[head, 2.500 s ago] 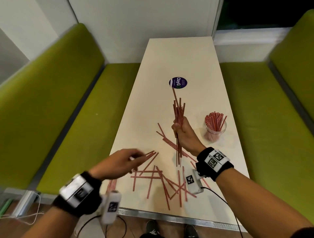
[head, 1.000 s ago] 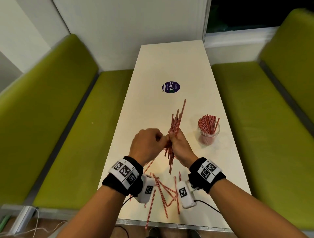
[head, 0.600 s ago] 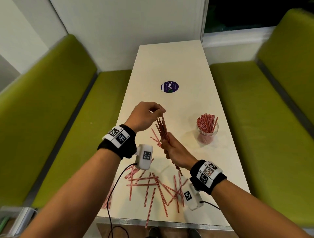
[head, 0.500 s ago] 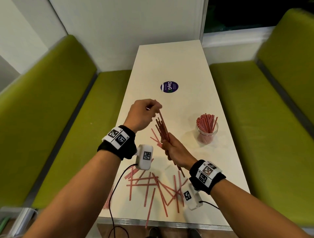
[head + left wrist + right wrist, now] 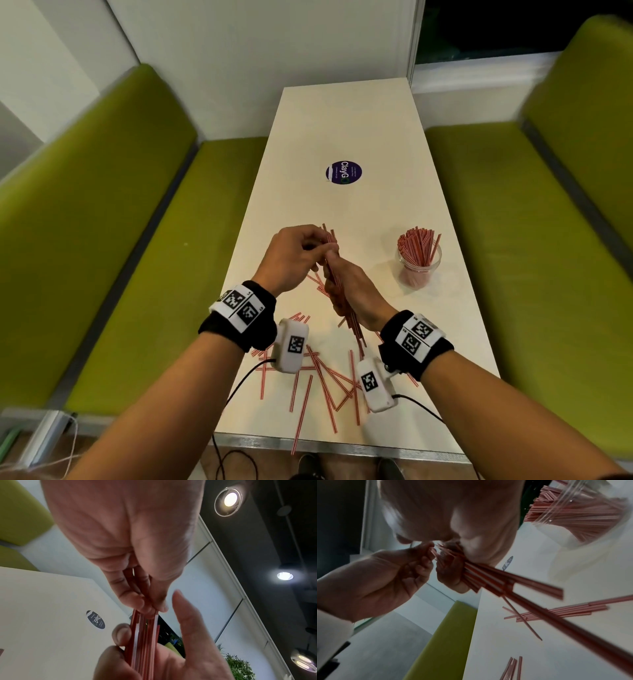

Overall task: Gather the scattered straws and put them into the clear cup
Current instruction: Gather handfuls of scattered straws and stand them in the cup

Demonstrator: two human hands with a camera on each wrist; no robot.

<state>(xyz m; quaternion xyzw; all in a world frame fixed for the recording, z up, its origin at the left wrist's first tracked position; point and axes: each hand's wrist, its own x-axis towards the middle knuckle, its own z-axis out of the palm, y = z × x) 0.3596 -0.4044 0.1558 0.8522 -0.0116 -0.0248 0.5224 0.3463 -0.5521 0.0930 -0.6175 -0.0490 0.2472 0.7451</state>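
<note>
Red-and-white striped straws (image 5: 337, 287) form a tilted bundle. Right hand (image 5: 356, 291) fingers wrap its middle; left hand (image 5: 291, 255) fingertips pinch its upper ends.

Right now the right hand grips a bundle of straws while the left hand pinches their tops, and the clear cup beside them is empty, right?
Not quite. The clear cup already holds many straws, as the head view shows. The rest stands: the right hand grips the bundle and the left hand pinches its top.

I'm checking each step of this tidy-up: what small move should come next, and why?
Probably carry the bundle of red-and-white striped paper straws, gripped by the right hand and pinched at its top by the left hand, to the clear plastic cup, which stands apart on the right.
</note>
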